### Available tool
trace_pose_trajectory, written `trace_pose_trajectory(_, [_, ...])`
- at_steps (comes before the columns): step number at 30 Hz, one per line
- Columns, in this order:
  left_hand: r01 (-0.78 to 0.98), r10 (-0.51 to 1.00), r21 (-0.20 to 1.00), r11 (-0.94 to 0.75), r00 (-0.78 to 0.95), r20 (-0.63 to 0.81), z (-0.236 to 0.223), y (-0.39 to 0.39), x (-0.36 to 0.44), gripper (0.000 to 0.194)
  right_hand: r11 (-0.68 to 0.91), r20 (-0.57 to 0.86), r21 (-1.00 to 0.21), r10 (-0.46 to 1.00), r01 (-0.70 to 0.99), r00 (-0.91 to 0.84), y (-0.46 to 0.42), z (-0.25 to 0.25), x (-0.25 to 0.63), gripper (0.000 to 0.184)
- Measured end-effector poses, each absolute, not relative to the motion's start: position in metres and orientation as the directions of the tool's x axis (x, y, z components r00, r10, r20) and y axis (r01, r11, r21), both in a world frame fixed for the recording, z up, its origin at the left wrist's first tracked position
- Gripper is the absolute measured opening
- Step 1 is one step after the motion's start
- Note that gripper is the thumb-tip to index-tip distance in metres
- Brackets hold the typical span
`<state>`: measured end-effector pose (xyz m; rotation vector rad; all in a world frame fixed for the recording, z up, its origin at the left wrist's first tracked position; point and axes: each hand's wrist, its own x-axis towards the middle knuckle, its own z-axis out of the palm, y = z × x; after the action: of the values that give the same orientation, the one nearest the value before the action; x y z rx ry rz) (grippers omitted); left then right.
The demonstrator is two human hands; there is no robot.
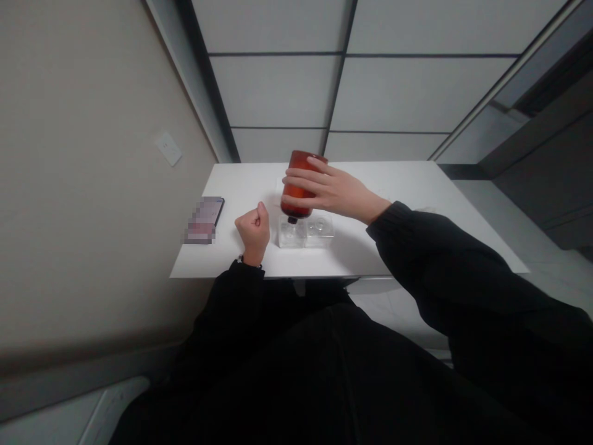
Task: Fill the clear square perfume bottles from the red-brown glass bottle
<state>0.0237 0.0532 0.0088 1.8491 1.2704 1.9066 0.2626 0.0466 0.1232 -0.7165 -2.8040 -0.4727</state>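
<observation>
My right hand (pixel 324 190) is wrapped round a red-amber bottle (pixel 299 162), its fingers across the side facing me. The bottle is turned upside down and slightly tilted, with its dark narrow neck pointing down. Below the neck sits a clear plastic box (pixel 319 241) with two side-by-side compartments and round shapes inside. I cannot tell whether the neck touches the box or whether liquid is flowing. My left hand (pixel 254 232) is closed in a fist just left of the box, apart from it. Whatever may be inside the fist is hidden.
The white table (pixel 227 259) carries everything. A phone (pixel 204 221), partly blurred out, lies at its left end near the wall. On the wall is a white socket plate (pixel 168 148). White panelled doors (pixel 278 93) stand behind the table.
</observation>
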Motion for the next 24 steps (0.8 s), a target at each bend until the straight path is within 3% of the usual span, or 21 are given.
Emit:
trace_pose_trajectory(8, [0.434, 0.646, 0.649, -0.625, -0.179, 0.742, 0.01, 0.052, 0.023, 0.066, 0.824, 0.273, 0.286, 0.419, 0.489, -0.866, 0.047, 0.12, 0.265, 0.101])
trace_pose_trajectory(17, [0.392, 0.664, 0.688, -0.61, -0.22, 0.714, 0.009, 0.053, 0.024, 0.07, 0.739, 0.466, 0.166, 0.525, 0.653, -0.712, 0.058, 0.085, 0.272, 0.055])
trace_pose_trajectory(24, [0.387, 0.649, 0.672, -0.632, -0.21, 0.731, 0.008, 0.054, 0.024, 0.068, 0.659, 0.534, 0.019, 0.63, 0.752, -0.565, 0.049, 0.073, 0.295, 0.057])
